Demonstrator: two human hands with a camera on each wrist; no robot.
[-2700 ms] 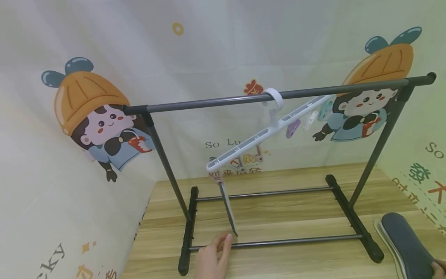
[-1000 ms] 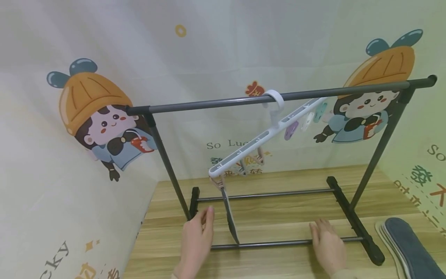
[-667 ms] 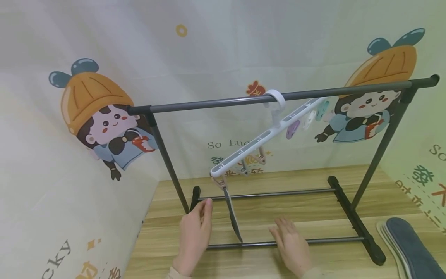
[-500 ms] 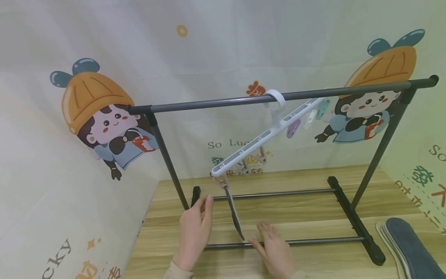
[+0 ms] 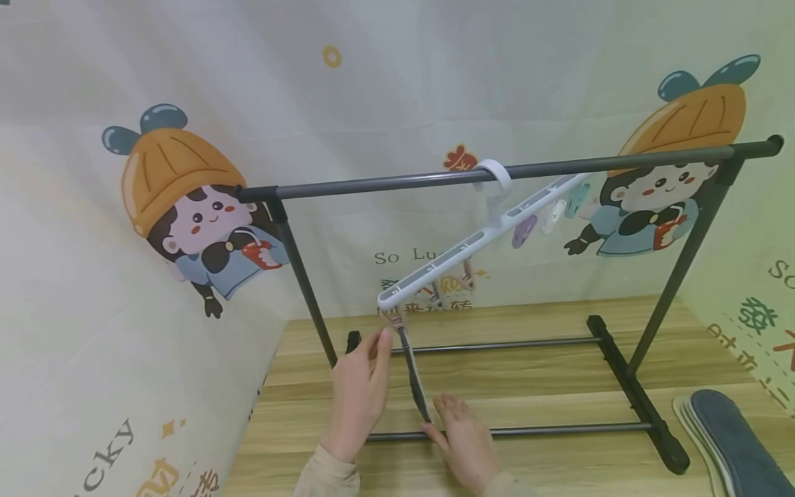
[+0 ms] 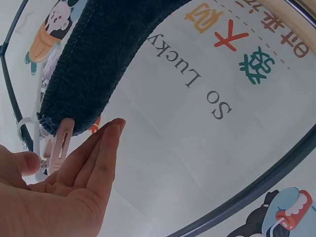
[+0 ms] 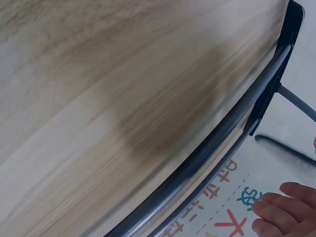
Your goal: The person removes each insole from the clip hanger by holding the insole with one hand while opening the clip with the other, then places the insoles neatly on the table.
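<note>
The insole's (image 5: pixel 415 376) lower tip slips behind the right hand (image 5: pixel 466 442), contact there unclear. Right wrist view: tabletop (image 7: pixel 98 98) smeared with blur, only fingers (image 7: pixel 289 210) poking in. Insole stack (image 5: pixel 723 442) cut by the frame's edge.

Soft, even light is filling the room with hardly any shadow or glare, the head view is staying sharp while bending straight lines near its edges, and the right wrist view is smearing the wooden floor (image 7: pixel 98 98) with blur.

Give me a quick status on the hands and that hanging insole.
Left hand open by the pink clip. Right hand open, fingertips at hanging insole bottom. Nothing in the way.
</note>
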